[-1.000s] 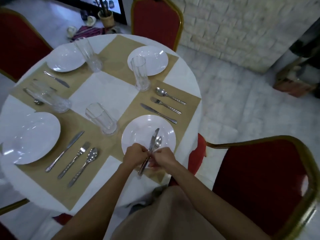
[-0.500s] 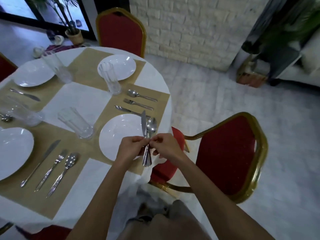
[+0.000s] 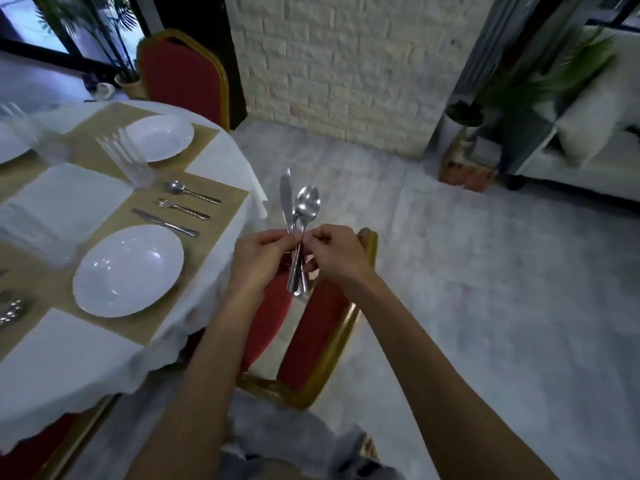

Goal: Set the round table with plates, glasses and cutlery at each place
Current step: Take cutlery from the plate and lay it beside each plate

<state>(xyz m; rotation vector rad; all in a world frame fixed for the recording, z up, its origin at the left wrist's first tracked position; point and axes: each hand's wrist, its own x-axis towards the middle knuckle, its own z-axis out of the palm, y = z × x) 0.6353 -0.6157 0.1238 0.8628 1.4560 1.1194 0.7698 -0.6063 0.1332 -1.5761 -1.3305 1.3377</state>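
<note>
The fingers [image 3: 290, 238] of the left hand [image 3: 263, 259] and of the right hand [image 3: 337, 256] meet at the centre of the frame. Both sets are curled and pinch a small bundle of polished steel cutlery [image 3: 297, 275] at its middle. The bundle stands nearly upright. A steel table knife [image 3: 285, 197] points its blade up on the left, and a steel spoon [image 3: 308, 202] shows its bowl on the right. Between them is a third piece whose head is mostly hidden, so I cannot tell what it is. The handles hang close together below the hands. The bundle is in the air, just right of the desk's edge, above a red padded chair with a gold metal frame [image 3: 322, 344].

Left of the hands, the round desk [image 3: 214, 271] carries a white cloth and tan placemats [image 3: 230, 199]. A white round plate [image 3: 128, 270] lies on a mat at centre left, nearest the hands. Beyond it a laid knife [image 3: 165, 222], a laid fork [image 3: 182, 207] and a laid spoon [image 3: 189, 192] lie side by side, apart from one another. Toward the upper left a blurred clear ribbed glass [image 3: 131, 161] stands just beside a second white plate [image 3: 160, 136]. A second red chair [image 3: 180, 74] stands behind the desk, a pale brick wall [image 3: 346, 64] fills the top centre, and grey floor [image 3: 485, 271] spreads across the right.
</note>
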